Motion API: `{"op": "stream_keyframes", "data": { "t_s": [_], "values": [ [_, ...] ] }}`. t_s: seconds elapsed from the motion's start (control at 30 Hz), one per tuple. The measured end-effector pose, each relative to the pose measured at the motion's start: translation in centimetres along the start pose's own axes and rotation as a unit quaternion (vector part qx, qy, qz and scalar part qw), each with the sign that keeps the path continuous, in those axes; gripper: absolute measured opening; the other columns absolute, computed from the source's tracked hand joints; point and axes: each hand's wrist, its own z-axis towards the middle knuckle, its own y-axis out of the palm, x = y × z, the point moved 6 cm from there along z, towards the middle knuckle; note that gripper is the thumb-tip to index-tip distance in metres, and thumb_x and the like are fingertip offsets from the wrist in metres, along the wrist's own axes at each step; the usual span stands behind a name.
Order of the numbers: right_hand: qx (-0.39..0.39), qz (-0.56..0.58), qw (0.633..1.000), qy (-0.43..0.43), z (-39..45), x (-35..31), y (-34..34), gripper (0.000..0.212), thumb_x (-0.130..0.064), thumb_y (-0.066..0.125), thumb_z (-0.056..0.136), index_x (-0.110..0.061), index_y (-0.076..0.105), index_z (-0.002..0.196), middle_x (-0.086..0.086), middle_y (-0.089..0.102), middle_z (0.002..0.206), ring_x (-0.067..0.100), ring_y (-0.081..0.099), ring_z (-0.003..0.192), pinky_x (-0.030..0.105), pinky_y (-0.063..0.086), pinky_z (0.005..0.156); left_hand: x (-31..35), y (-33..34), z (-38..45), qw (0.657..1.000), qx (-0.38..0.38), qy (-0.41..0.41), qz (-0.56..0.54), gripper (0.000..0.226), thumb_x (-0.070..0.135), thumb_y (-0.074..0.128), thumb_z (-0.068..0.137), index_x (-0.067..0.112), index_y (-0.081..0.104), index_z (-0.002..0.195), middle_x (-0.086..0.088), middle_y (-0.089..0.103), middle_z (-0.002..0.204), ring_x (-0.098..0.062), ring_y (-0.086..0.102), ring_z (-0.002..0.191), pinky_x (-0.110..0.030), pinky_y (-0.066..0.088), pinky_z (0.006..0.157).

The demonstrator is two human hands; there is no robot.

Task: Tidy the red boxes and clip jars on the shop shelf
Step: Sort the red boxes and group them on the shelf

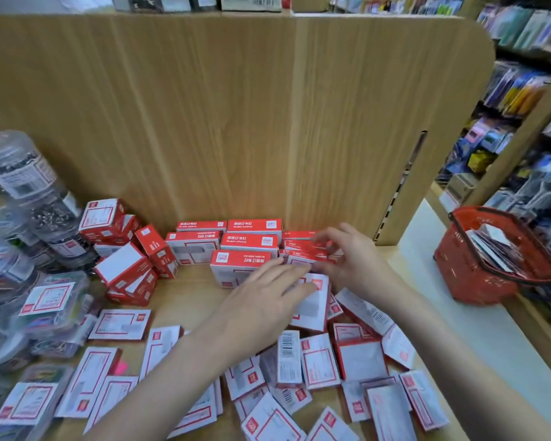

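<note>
Head view: glossy rectangular red boxes (249, 242), cardboard.

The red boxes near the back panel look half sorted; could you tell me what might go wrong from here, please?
1. The leaning pile of red boxes at the left could topple if nudged.
2. The stacked clip jars stand tilted beside that pile and might fall.
3. The right hand fingers small boxes beside the tidy rows, while the left hand reaches over loose boxes; either could knock them askew.
</note>
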Motion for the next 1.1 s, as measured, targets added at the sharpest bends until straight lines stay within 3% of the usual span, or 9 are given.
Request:
{"op": "stream_keyframes", "data": {
  "t_s": [0.1, 0.2, 0.33, 0.53, 0.63, 0.77, 0.83, 0.93, 1.1],
  "values": [
    [0.014, 0.026, 0.999, 0.016, -0.8, 0.2, -1.3, 0.021, -0.016, 0.069, 0.080, -0.012, 0.063, 0.100, 0.001, 0.054, 0.092, 0.013, 0.057, 0.083, 0.023, 0.047, 0.076, 0.0, 0.2, 0.0, 1.000, -0.019, -0.006, 0.004, 0.034, 0.018, 0.038, 0.080, 0.016, 0.047, 0.113, -0.010, 0.061, 0.120, -0.023, 0.059, 0.108, -0.036, 0.022, 0.107],
    [0.029, 0.049, 0.998, 0.037, -2.8, 0.5, -2.3, 0.007, -0.023, 0.065, 0.083, -0.018, 0.063, 0.088, -0.004, 0.062, 0.084, 0.010, 0.059, 0.076, 0.020, 0.047, 0.068, 0.1, 0.0, 0.1, 1.000, -0.007, -0.001, 0.001, 0.032, 0.020, 0.039, 0.081, 0.015, 0.052, 0.111, -0.009, 0.064, 0.115, -0.022, 0.060, 0.106, -0.038, 0.023, 0.107],
    [-0.049, 0.079, 0.992, 0.086, -5.0, -0.1, 0.1, 0.032, -0.039, 0.070, 0.075, -0.022, 0.056, 0.097, -0.009, 0.063, 0.078, 0.006, 0.055, 0.073, 0.024, 0.044, 0.067, -1.1, -1.5, 0.1, 0.997, 0.052, -0.028, -0.042, 0.031, 0.014, 0.041, 0.081, 0.014, 0.057, 0.108, -0.004, 0.063, 0.114, -0.016, 0.051, 0.108, -0.035, 0.022, 0.107],
    [0.013, 0.105, 0.989, 0.107, -5.1, -0.3, 0.5, 0.037, -0.022, 0.078, 0.070, -0.024, 0.050, 0.095, -0.016, 0.051, 0.072, -0.001, 0.049, 0.067, 0.014, 0.038, 0.063, -3.6, -2.8, -3.2, 0.980, 0.112, -0.166, -0.007, 0.037, 0.014, 0.038, 0.083, 0.013, 0.056, 0.115, -0.009, 0.057, 0.121, -0.027, 0.047, 0.111, -0.043, 0.030, 0.098],
    [0.002, 0.116, 0.986, 0.122, -5.0, -0.2, 0.8, 0.037, -0.018, 0.078, 0.069, -0.022, 0.053, 0.096, -0.012, 0.051, 0.072, 0.006, 0.050, 0.067, 0.023, 0.040, 0.066, -3.9, -3.0, -4.6, 0.972, 0.120, -0.204, -0.002, 0.042, 0.012, 0.037, 0.081, 0.012, 0.055, 0.119, -0.007, 0.055, 0.122, -0.027, 0.045, 0.111, -0.047, 0.037, 0.094],
    [-0.008, 0.205, 0.966, 0.155, -4.8, 0.3, 1.2, 0.044, -0.006, 0.078, 0.067, -0.026, 0.055, 0.099, -0.008, 0.053, 0.073, 0.010, 0.051, 0.064, 0.031, 0.048, 0.068, -4.3, -3.0, -5.4, 0.972, 0.116, -0.206, -0.015, 0.048, -0.005, 0.050, 0.076, 0.012, 0.058, 0.120, -0.007, 0.054, 0.123, -0.027, 0.040, 0.110, -0.044, 0.044, 0.087],
    [-0.024, 0.224, 0.963, 0.148, -4.8, 0.2, 1.1, 0.044, -0.002, 0.076, 0.068, -0.025, 0.056, 0.100, -0.006, 0.053, 0.076, 0.011, 0.051, 0.065, 0.023, 0.047, 0.065, -4.6, -3.0, -5.6, 0.971, 0.100, -0.215, -0.021, 0.060, -0.016, 0.062, 0.068, 0.012, 0.059, 0.121, -0.008, 0.055, 0.124, -0.027, 0.039, 0.112, -0.043, 0.044, 0.090],
    [-0.055, 0.195, 0.972, 0.119, -4.7, -0.6, 0.7, 0.041, -0.002, 0.075, 0.071, -0.024, 0.058, 0.102, -0.004, 0.054, 0.086, 0.008, 0.051, 0.067, 0.010, 0.043, 0.061, -5.1, -2.8, -6.1, 0.972, 0.075, -0.222, -0.018, 0.073, -0.019, 0.067, 0.062, 0.015, 0.056, 0.126, -0.008, 0.054, 0.126, -0.026, 0.036, 0.115, -0.044, 0.050, 0.082],
    [-0.053, 0.178, 0.981, 0.048, -5.1, -1.9, 0.0, 0.036, -0.004, 0.075, 0.072, -0.028, 0.058, 0.092, 0.001, 0.053, 0.097, 0.004, 0.053, 0.070, 0.012, 0.046, 0.063, -5.9, -2.6, -5.7, 0.976, 0.032, -0.214, -0.008, 0.090, -0.023, 0.068, 0.053, 0.020, 0.051, 0.130, -0.009, 0.052, 0.126, -0.028, 0.035, 0.113, -0.042, 0.054, 0.070]
  ]
}}
